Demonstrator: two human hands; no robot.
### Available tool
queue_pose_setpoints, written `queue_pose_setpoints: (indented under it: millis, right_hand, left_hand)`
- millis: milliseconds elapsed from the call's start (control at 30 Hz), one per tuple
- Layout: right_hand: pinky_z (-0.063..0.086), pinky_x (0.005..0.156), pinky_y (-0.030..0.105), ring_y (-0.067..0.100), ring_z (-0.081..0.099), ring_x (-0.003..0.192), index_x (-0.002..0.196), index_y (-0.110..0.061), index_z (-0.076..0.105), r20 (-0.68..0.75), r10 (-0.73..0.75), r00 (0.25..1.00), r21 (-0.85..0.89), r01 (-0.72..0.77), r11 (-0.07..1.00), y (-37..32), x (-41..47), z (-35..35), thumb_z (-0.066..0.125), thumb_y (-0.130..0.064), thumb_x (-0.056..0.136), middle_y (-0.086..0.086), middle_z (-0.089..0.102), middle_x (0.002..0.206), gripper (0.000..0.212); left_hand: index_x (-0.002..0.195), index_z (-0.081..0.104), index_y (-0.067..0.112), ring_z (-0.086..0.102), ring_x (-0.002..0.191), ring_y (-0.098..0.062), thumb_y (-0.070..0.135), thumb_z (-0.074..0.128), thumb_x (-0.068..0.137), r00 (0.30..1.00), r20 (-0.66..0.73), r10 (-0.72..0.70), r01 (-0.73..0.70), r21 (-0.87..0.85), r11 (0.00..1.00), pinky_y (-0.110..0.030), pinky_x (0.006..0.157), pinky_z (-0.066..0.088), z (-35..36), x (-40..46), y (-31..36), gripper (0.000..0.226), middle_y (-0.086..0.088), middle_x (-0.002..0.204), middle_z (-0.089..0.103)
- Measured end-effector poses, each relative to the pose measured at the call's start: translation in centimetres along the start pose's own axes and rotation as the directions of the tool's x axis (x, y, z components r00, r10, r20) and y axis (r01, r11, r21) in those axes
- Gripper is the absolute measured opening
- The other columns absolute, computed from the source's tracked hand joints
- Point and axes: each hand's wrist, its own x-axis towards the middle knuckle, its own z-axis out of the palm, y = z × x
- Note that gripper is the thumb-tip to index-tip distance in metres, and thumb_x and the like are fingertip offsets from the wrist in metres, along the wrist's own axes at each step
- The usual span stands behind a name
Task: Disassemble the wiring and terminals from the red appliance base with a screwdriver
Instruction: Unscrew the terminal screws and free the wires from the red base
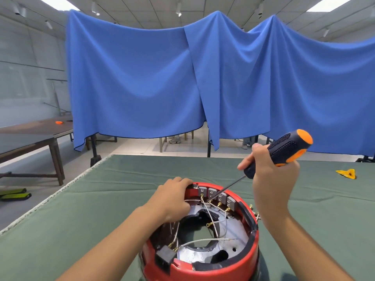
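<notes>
**Screwdriver tip at the terminal row of the red base**

The red appliance base [251, 258] sits upside-down-open on the green cloth-covered table [121, 199], close to the person, between both forearms. The left hand [172, 199] rests on its far-left rim, fingers curled over the edge and down among the white wires [205, 240]; whether it pinches a wire cannot be told from here. The right hand [269, 175] is raised just beyond the base's right side, wrapped firmly round the black-and-orange screwdriver [284, 151], whose thin shaft slants down-left so the tip meets the row of grey terminal blocks [221, 197] along the inner far wall.

Inside, the base shows a silvery floor with dark cut-outs, loose white leads ending in brass ring lugs [210, 224], and a black block [165, 258] at the near-left rim.

A yellow piece [348, 173] lies well apart on the cloth at right. Blue drapes [142, 78] hang behind, and a dark table [30, 136] stands at left.
</notes>
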Motion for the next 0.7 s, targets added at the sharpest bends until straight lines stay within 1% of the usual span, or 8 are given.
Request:
queue_pose_setpoints:
  millis: [67,167,200,267,367,467,600,700]
  right_hand:
    - [0.045,0.052,0.011,0.005,0.054,0.042,0.056,-0.008,0.054,-0.011,-0.001,1.000,0.000,0.001,1.000,0.3,-0.1,-0.2,0.055,-0.018,0.079,-0.002,0.060,0.044,0.025]
    - [0.045,0.054,0.010,0.003,0.054,0.044,0.055,-0.009,0.055,-0.040,0.000,0.999,-0.008,0.000,1.000,0.7,0.0,-0.4,0.055,-0.019,0.079,-0.003,0.061,0.045,0.027]
    - [0.046,0.055,0.010,0.003,0.055,0.044,0.055,-0.009,0.056,-0.053,0.004,0.999,0.001,-0.004,1.000,0.7,0.0,-0.5,0.056,-0.019,0.079,-0.003,0.062,0.045,0.027]
    - [0.047,0.055,0.011,0.005,0.056,0.044,0.057,-0.011,0.056,-0.084,0.008,0.996,0.034,-0.005,0.999,0.8,0.1,-0.7,0.056,-0.020,0.079,-0.003,0.062,0.046,0.024]
    - [0.047,0.056,0.012,0.006,0.056,0.045,0.058,-0.011,0.056,-0.120,-0.004,0.993,0.059,0.011,0.998,0.9,0.3,-0.9,0.056,-0.019,0.079,-0.002,0.062,0.046,0.023]
    - [0.047,0.057,0.012,0.006,0.055,0.046,0.062,0.001,0.057,-0.126,0.011,0.992,0.041,-0.006,0.999,1.2,0.3,-0.9,0.056,-0.021,0.079,-0.002,0.062,0.046,0.028]
    - [0.046,0.056,0.011,0.005,0.054,0.044,0.060,0.003,0.056,-0.127,0.007,0.992,0.046,-0.001,0.999,1.4,0.2,-0.8,0.055,-0.021,0.079,-0.002,0.061,0.044,0.031]
    - [0.046,0.056,0.014,0.006,0.052,0.043,0.061,0.007,0.056,-0.136,0.000,0.991,0.046,0.006,0.999,1.4,0.2,-0.7,0.055,-0.022,0.079,-0.001,0.061,0.044,0.034]
  left_hand:
    - [0.139,0.038,0.023,0.042,0.124,-0.025,0.016,0.050,0.080,0.998,0.041,-0.048,0.047,0.010,0.999,-0.040,0.104,0.036,-0.3,0.5,0.4,0.061,-0.003,0.135,0.047]
    - [0.127,0.046,0.020,0.047,0.117,-0.029,0.018,0.048,0.083,0.994,-0.023,-0.108,0.110,0.097,0.989,-0.041,0.094,0.038,0.0,1.0,1.9,0.044,-0.006,0.127,0.053]
    - [0.127,0.046,0.020,0.046,0.117,-0.029,0.019,0.049,0.084,0.993,-0.054,-0.104,0.110,0.122,0.986,-0.041,0.094,0.036,0.4,1.1,2.3,0.043,-0.006,0.127,0.052]
    - [0.135,0.040,0.025,0.042,0.123,-0.026,0.022,0.052,0.085,0.994,-0.091,-0.055,0.068,0.143,0.987,-0.041,0.099,0.032,1.3,1.2,2.2,0.051,-0.002,0.133,0.048]
    - [0.141,0.037,0.032,0.039,0.128,-0.022,0.017,0.051,0.081,0.994,-0.109,-0.023,0.029,0.054,0.998,-0.039,0.101,0.029,1.5,1.3,1.3,0.063,0.003,0.139,0.046]
    - [0.140,0.041,0.035,0.040,0.130,-0.019,0.017,0.054,0.077,0.994,-0.114,0.007,-0.010,-0.027,1.000,-0.037,0.102,0.029,1.4,1.3,0.8,0.067,0.007,0.141,0.047]
    - [0.126,0.058,0.036,0.052,0.120,-0.022,0.008,0.052,0.071,0.986,-0.159,-0.046,0.007,-0.233,0.972,-0.038,0.103,0.040,1.3,1.1,0.4,0.061,0.007,0.125,0.062]
    - [0.117,0.065,0.034,0.057,0.113,-0.020,0.004,0.050,0.074,0.985,-0.161,-0.063,0.012,-0.298,0.954,-0.036,0.098,0.045,1.1,1.2,0.3,0.055,0.007,0.116,0.067]
